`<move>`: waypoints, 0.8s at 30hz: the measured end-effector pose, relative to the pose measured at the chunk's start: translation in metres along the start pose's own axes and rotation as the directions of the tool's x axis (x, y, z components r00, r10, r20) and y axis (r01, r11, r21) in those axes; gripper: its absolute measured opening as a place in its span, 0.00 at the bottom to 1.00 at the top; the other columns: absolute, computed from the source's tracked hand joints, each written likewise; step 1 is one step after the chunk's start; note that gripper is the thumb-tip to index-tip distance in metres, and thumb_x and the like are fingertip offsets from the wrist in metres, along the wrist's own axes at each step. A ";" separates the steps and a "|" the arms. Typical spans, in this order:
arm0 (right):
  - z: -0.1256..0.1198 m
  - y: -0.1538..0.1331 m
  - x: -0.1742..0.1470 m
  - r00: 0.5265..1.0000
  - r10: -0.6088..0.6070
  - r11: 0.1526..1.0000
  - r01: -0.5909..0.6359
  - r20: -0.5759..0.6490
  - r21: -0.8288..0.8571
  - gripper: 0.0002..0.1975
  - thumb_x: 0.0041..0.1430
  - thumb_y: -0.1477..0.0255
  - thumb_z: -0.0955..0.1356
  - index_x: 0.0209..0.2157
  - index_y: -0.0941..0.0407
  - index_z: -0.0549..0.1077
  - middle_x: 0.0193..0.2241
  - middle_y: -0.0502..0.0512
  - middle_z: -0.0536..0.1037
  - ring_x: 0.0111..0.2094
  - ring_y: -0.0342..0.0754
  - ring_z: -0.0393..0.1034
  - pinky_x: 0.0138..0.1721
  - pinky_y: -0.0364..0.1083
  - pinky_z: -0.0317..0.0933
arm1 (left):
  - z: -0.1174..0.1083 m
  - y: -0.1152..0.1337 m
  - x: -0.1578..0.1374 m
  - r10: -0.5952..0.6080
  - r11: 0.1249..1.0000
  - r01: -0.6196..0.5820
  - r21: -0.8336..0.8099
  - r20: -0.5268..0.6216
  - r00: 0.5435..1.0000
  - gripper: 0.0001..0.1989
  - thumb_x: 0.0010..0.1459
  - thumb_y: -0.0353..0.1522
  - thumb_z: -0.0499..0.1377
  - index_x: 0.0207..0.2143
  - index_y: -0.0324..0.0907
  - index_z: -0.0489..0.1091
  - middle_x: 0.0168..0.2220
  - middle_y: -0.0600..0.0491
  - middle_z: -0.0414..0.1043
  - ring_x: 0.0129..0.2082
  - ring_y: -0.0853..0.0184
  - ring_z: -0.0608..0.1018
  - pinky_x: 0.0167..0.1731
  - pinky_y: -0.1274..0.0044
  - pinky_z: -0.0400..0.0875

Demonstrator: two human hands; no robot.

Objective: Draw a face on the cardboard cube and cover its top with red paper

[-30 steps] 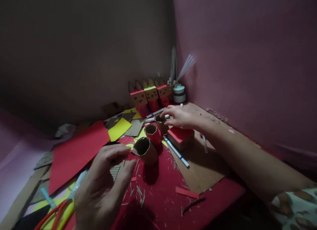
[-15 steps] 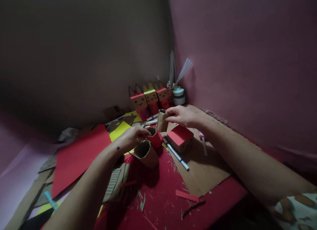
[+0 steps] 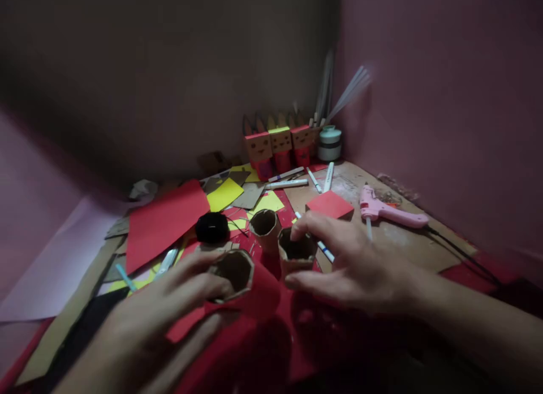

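My left hand (image 3: 182,298) pinches the rim of a red-covered cardboard tube (image 3: 263,289), fingertips inside its opening. The tube leans, with its mouth turned towards me and to the left. In my right hand (image 3: 343,258) is a plain brown cardboard tube (image 3: 296,264), held between thumb and fingers at its top edge. Just behind the two stands another brown cardboard tube (image 3: 265,230), touched by neither hand. A box with a red paper top (image 3: 330,204) lies past my right hand, and a white marker (image 3: 326,250) is partly hidden by the fingers.
A pink glue gun (image 3: 392,212) with a cord rests at the right. Three box-headed paper figures (image 3: 280,142) stand at the back beside a pale blue jar (image 3: 330,143). Red paper (image 3: 167,221), yellow scraps, a black spool (image 3: 212,228) and several markers lie on the left and behind.
Both hands have drawn nearer to me, bringing the red tube and a brown tube along. The view has shifted, and the glue gun and black spool now show.
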State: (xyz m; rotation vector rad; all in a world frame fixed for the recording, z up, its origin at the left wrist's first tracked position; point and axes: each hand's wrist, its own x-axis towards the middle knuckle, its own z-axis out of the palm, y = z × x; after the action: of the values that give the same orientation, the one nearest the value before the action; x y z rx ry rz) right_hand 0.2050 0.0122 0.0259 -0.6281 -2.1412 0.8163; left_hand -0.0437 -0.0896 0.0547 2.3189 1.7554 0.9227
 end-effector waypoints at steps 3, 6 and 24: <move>0.036 0.016 -0.023 0.999 0.030 0.996 -0.028 0.029 -0.084 0.27 0.55 0.71 0.75 0.54 0.57 0.65 0.43 0.60 0.78 0.42 0.55 0.76 0.41 0.52 0.72 | 0.027 -0.004 -0.018 0.072 0.997 -0.074 0.013 0.102 0.992 0.07 0.64 0.33 0.57 0.38 0.52 0.74 0.48 0.54 0.79 0.41 0.64 0.83 0.35 0.77 0.76; 0.060 0.034 -0.035 1.000 -0.004 0.988 0.003 -0.008 -0.157 0.44 0.57 0.68 0.75 0.68 0.55 0.50 0.55 0.69 0.75 0.54 0.63 0.73 0.53 0.62 0.69 | 0.047 -0.015 -0.023 -0.018 1.000 0.022 -0.019 0.162 0.987 0.10 0.65 0.32 0.58 0.48 0.51 0.69 0.46 0.52 0.80 0.42 0.63 0.83 0.38 0.76 0.78; 0.065 0.041 -0.039 0.984 0.171 0.983 -0.167 0.042 -0.081 0.19 0.54 0.67 0.76 0.44 0.54 0.69 0.40 0.57 0.77 0.40 0.55 0.71 0.42 0.54 0.67 | 0.088 -0.016 -0.028 -0.405 0.808 0.459 -0.370 0.216 0.888 0.25 0.53 0.40 0.67 0.51 0.48 0.65 0.47 0.49 0.77 0.46 0.50 0.80 0.43 0.64 0.74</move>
State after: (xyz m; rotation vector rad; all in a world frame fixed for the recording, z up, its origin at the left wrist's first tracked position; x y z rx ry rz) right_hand 0.1843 -0.0081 -0.0558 -0.8475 -2.1945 0.8503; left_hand -0.0169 -0.0846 -0.0352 1.5841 1.7231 0.9226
